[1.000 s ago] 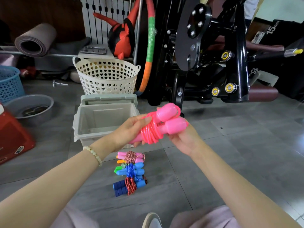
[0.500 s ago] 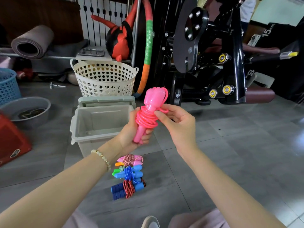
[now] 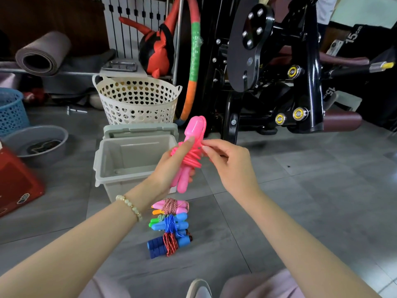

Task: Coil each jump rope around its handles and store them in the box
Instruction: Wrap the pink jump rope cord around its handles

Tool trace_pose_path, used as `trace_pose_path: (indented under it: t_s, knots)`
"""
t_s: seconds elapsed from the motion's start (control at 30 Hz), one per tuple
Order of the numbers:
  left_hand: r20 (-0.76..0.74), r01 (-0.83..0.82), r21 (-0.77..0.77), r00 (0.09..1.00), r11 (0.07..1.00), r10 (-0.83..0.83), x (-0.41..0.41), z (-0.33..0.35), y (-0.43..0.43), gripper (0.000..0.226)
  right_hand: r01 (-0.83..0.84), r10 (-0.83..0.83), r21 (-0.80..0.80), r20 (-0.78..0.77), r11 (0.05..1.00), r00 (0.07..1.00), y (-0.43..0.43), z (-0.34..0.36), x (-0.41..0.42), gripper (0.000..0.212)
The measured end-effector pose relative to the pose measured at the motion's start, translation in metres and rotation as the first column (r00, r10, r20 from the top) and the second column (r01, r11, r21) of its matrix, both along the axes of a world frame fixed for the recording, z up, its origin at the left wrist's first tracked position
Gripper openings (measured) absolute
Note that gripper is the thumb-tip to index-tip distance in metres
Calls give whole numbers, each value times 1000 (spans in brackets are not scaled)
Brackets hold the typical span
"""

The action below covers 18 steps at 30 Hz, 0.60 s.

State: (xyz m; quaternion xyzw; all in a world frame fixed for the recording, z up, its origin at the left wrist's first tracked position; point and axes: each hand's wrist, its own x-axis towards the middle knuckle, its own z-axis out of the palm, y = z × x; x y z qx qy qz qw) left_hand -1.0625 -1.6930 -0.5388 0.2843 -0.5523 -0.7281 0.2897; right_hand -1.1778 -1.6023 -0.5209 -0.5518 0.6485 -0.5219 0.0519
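Note:
My left hand (image 3: 169,168) grips a pink jump rope (image 3: 189,155) by its two handles, held upright, its cord coiled round their middle. The fingertips of my right hand (image 3: 227,162) pinch the cord at the coil's right side. Just behind and left of the rope stands the grey box (image 3: 111,160), open, with its lid hinged back. On the floor below my hands lie several coiled jump ropes in a row: a pink one (image 3: 169,206), a green and orange one (image 3: 158,218), a light blue one (image 3: 171,224) and a dark blue one (image 3: 167,244).
A cream perforated basket (image 3: 137,100) stands behind the box. A blue basket (image 3: 10,110), a grey basin (image 3: 36,140) and a red case (image 3: 15,179) sit at the left. A black gym machine (image 3: 279,72) fills the back right. Grey tiled floor spreads to the right.
The pink rope went from lying across both hands to standing upright in my left hand. My right hand let go of the handle ends and now pinches the cord.

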Motion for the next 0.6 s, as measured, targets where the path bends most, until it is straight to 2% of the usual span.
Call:
trace_pose_path:
  t_s: [0.07, 0.13, 0.2, 0.27, 0.33, 0.5, 0.6]
  knots:
    - [-19, 75, 42, 997, 996, -74, 2, 0, -2, 59, 7, -10, -24, -127, 1000, 992, 2, 2, -4, 14]
    - [-29, 136, 64, 990, 989, -135, 4, 1, -2, 58, 5, -12, -49, -152, 999, 988, 3, 3, -7, 10]
    - [-42, 175, 83, 984, 981, -172, 6, 3, -1, 56, -56, 55, -24, -48, 998, 997, 4, 6, -8, 3]
    - [-65, 207, 92, 977, 974, -201, 6, 4, 0, 53, -131, 131, 10, 55, 991, 990, 6, 6, -8, 10]
    - [-69, 226, 88, 973, 970, -221, 6, 5, 3, 48, -170, 169, 13, 78, 985, 983, 7, 5, -6, 8]
    - [-109, 219, 131, 973, 967, -205, 2, 6, 8, 48, -130, 135, -41, 170, 991, 976, 6, 4, 0, 19]
    - [-138, 214, 129, 971, 968, -196, -1, 8, 12, 46, -90, 98, -53, 189, 995, 977, 5, 6, 0, 13]
